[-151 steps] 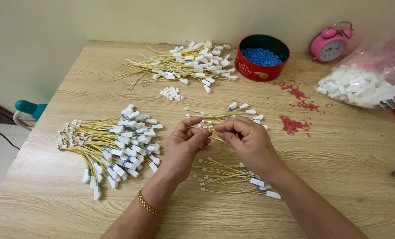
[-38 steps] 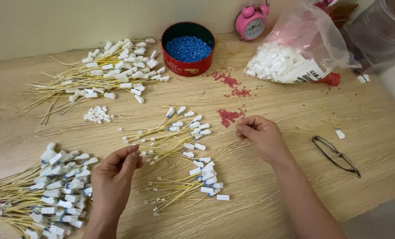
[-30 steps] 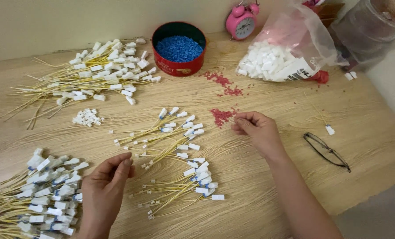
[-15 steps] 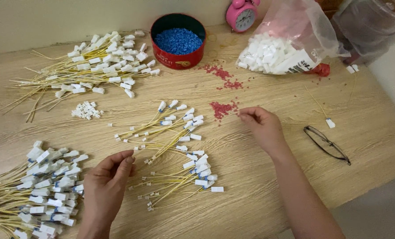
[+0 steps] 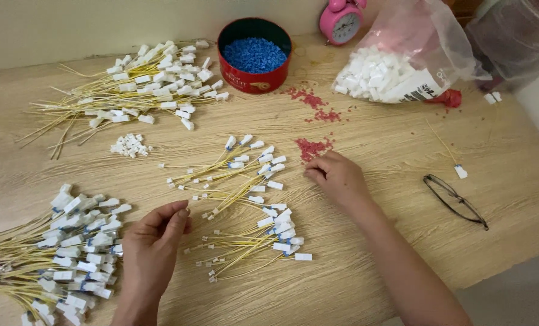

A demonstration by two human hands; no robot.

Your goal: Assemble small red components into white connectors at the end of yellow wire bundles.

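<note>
Right hand [image 5: 337, 176], fingers curled, pinched at red pellets [image 5: 313, 147] mid-frame; grip contents unclear; left hand [image 5: 153, 241] open, empty, lower left, beside yellow wire bundle [image 5: 245, 181]; best to take pellets singly, keeping wires undisturbed.

On a table [image 5: 366, 284], two hands flank loose wire bundles [image 5: 245, 205]: the left hand [image 5: 151, 250] at their near left, beside a pile of plugged wires [image 5: 58, 253]; the right hand [image 5: 336, 176] to their right, just before scattered granules [image 5: 313, 147]. Behind stand a tin [image 5: 254, 57], a clock [image 5: 341, 21] and a bag [image 5: 402, 66]; spectacles [image 5: 457, 200] lie far right.
</note>
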